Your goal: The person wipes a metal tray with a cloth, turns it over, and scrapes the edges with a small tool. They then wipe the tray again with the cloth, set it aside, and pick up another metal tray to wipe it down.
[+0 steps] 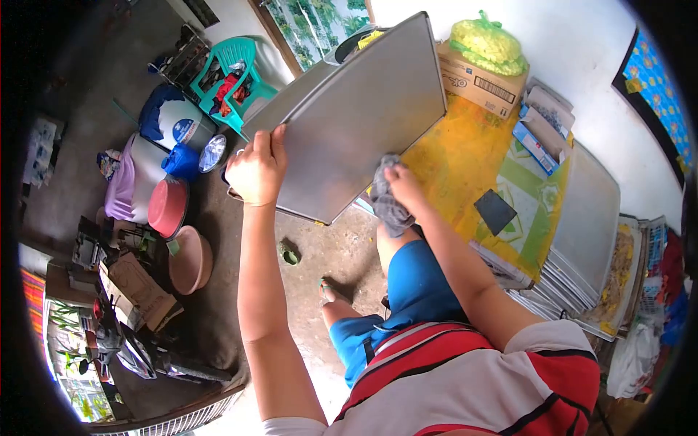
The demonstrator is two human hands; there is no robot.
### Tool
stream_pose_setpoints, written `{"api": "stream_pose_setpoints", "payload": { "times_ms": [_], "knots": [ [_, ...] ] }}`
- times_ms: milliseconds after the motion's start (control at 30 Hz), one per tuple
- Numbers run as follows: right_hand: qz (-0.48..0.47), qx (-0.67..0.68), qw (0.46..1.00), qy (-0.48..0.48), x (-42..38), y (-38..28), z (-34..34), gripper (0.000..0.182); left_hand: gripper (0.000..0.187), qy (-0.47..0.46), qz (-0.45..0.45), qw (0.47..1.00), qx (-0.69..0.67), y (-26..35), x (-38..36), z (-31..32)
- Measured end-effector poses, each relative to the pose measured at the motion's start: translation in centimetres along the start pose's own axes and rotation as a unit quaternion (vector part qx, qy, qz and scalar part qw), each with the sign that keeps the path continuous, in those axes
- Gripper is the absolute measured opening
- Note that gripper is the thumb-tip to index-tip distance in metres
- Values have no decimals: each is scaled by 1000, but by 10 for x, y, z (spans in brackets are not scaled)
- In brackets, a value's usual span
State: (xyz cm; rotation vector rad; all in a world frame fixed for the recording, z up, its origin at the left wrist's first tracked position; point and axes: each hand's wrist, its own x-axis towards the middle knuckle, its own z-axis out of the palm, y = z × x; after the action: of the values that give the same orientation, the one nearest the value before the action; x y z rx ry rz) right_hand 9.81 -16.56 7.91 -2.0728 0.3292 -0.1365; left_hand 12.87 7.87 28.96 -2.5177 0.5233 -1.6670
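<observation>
A large flat metal tray (363, 109) with a thin raised rim is held up at a tilt in front of me. My left hand (256, 167) is closed around its left edge, fingers over the rim. In my right hand (404, 187) is a bunched grey cloth (389, 200), close to the tray's lower right part. Beyond the right hand lies a table with a yellow cover (451, 160), and a dark square piece (495, 211) rests on it.
A cardboard box (476, 81) carries a green bag of yellow items (487, 45). More metal trays (592, 211) lean beside the table. On the left are a teal chair (236, 54), a red basin (167, 207) and a pinkish basin (190, 260). Small green container (290, 254) on the floor.
</observation>
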Motion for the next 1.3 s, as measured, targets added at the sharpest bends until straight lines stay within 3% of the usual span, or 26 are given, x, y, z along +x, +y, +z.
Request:
{"api": "stream_pose_setpoints", "payload": {
  "times_ms": [67,100,233,300,400,467,533,567,667,733,833,967,1000,1067,1133,1167,1233,1300],
  "knots": [
    [-77,100,984,127,32,18,-15,51,36,-4,9,1000,-9,7,7,-5],
    [-91,189,970,120,21,-22,-57,49,36,-3,13,1000,-15,11,10,-8],
    [-254,181,904,292,27,-113,-159,40,35,-2,28,999,-36,20,18,-10],
    [-353,15,824,442,70,-123,-188,43,34,-3,37,998,-49,22,21,-11],
    [-442,-55,794,414,108,-150,-205,38,35,5,46,996,-74,29,29,-16],
    [-319,-112,884,322,101,-157,-192,42,34,4,42,997,-68,31,31,-11],
    [-236,-109,951,169,47,-194,-167,29,33,8,41,997,-60,35,38,-8],
    [-356,-223,862,284,46,-185,-131,27,32,11,44,997,-56,41,42,-8],
    [-452,-170,836,262,-2,-207,-75,22,30,6,50,998,-47,52,50,-9],
    [-455,-169,844,231,0,-206,-82,26,31,11,46,997,-54,51,47,-10],
    [-356,-210,875,254,27,-188,-112,32,31,13,34,997,-60,38,35,-12],
    [-271,-205,866,368,81,-157,-184,29,32,24,29,997,-71,36,31,-16],
    [-221,-164,889,365,89,-155,-201,29,32,23,31,997,-69,39,32,-17],
    [-202,-167,880,396,98,-146,-208,30,32,23,40,997,-67,49,40,-19],
    [-199,-143,855,457,90,-139,-183,30,29,-4,36,996,-81,55,45,-17],
    [-245,-115,840,471,80,-137,-164,34,29,-9,38,996,-79,58,47,-16],
    [-243,-150,850,443,55,-137,-119,36,29,-13,41,997,-71,61,51,-14],
    [-279,-153,879,355,23,-144,-87,40,30,-11,44,997,-60,59,53,-13]
  ]
}}
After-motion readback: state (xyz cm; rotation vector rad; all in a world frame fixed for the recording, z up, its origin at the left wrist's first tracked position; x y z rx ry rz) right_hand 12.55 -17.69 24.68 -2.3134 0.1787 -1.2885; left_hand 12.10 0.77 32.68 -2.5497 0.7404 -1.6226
